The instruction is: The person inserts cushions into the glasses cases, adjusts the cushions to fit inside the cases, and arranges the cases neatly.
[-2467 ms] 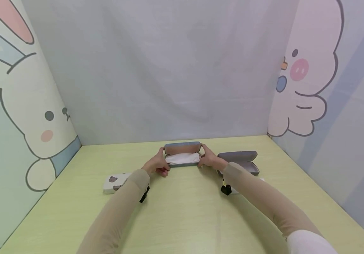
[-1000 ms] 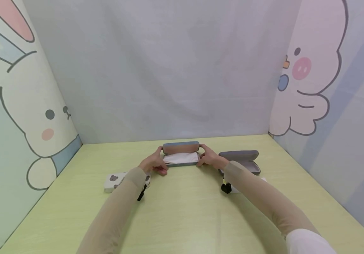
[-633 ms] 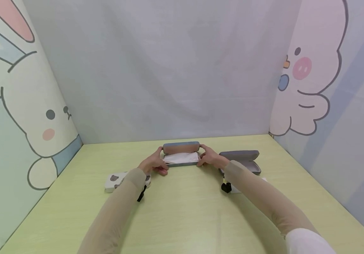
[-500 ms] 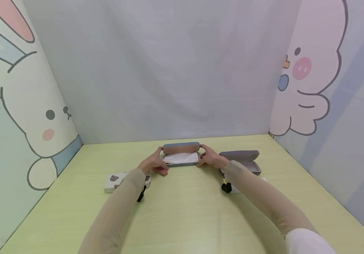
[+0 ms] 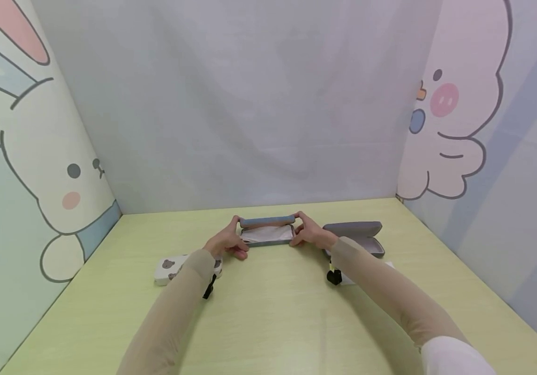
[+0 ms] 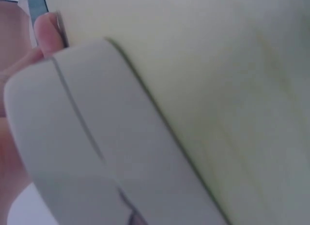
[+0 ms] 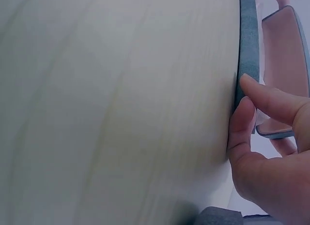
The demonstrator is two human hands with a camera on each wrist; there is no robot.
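Observation:
A blue-grey glasses case [image 5: 267,222] lies near the table's back edge in the head view, its lid tipped partway down over the base. Inside it is a white cloth [image 5: 267,234]. My left hand [image 5: 227,241] grips the case's left end, thumb up at the lid. At the opposite end my right hand [image 5: 312,234] holds it the same way. From the right wrist, the right fingers [image 7: 244,116] touch the teal front wall of the base, and the lid shows a pinkish lining. A white case [image 6: 97,133] hides most of the left hand in the left wrist view.
A white case with bear prints [image 5: 167,269] sits under the left forearm. To the right stands a grey glasses case [image 5: 353,229] with its lid raised, partly behind the right sleeve. A flat white item [image 5: 347,280] shows beneath the right forearm. A cloth wall [image 5: 259,130] rises behind the table.
The lid of the blue-grey glasses case has tilted forward and down, now covering more of the opening. Both hands keep hold of its ends, nearly in place.

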